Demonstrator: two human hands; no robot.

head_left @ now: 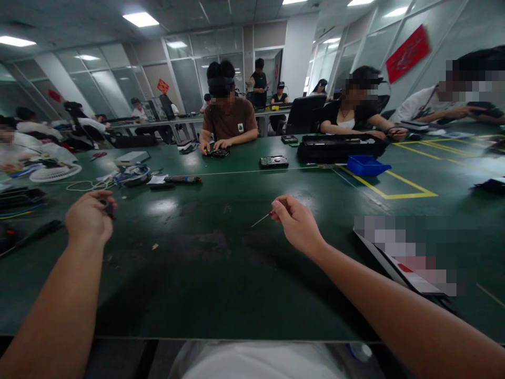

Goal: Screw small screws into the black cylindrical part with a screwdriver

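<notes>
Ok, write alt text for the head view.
The right hand holds a thin metal tool above a green table; the left hand holds a small dark object. Opposite, a person in a brown shirt handles a dark device.

Head view, forward and down

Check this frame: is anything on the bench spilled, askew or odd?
Nothing looks spilled or broken. A small pale scrap lies like litter on the green tabletop, nearer the left hand; beyond, jumbled cables look untidy.
</notes>
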